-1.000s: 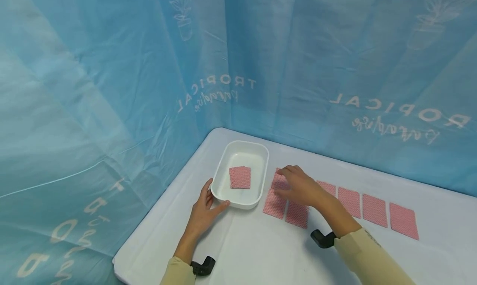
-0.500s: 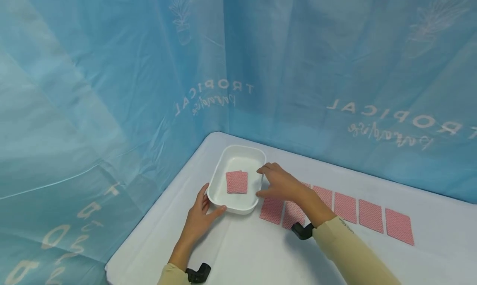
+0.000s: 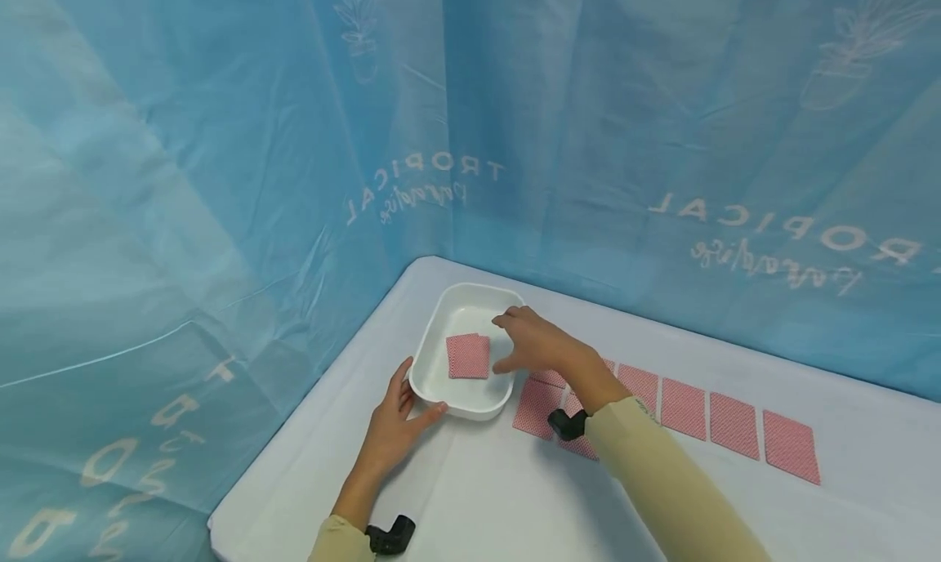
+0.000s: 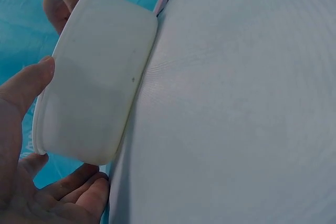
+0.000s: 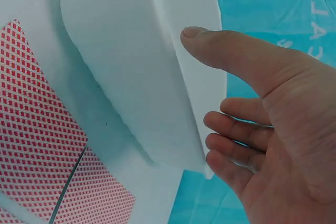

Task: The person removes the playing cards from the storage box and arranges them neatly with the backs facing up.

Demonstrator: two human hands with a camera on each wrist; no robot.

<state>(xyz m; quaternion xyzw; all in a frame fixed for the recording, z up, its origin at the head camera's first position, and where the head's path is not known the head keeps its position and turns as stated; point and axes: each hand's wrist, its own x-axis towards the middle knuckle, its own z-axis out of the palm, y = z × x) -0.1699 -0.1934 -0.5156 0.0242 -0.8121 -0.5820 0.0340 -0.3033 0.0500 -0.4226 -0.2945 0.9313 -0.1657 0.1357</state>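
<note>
A white rectangular tray point(image 3: 474, 411) stands near the table's far left corner, with a couple of overlapping red-and-white patterned playing cards point(image 3: 468, 356) lying inside, backs up. My left hand point(image 3: 391, 427) grips the tray's near left corner; in the left wrist view its thumb point(image 4: 37, 77) lies on the rim and the fingers bend around the side. Over the tray's right rim hovers my right hand point(image 3: 540, 345), thumb and fingers spread apart. Nothing shows between them in the right wrist view, where the hand point(image 5: 289, 114) is beside the tray wall point(image 5: 121, 66).
Several more face-down cards point(image 3: 684, 408) lie in a row to the right of the tray, the nearest partly hidden by my right forearm. A white cloth point(image 3: 470, 488) covers the table. Blue printed curtains point(image 3: 625, 137) rise along its left and far edges.
My right hand has moved left, from above the leftmost cards on the table to over the tray's right rim. The left hand keeps its grip on the tray.
</note>
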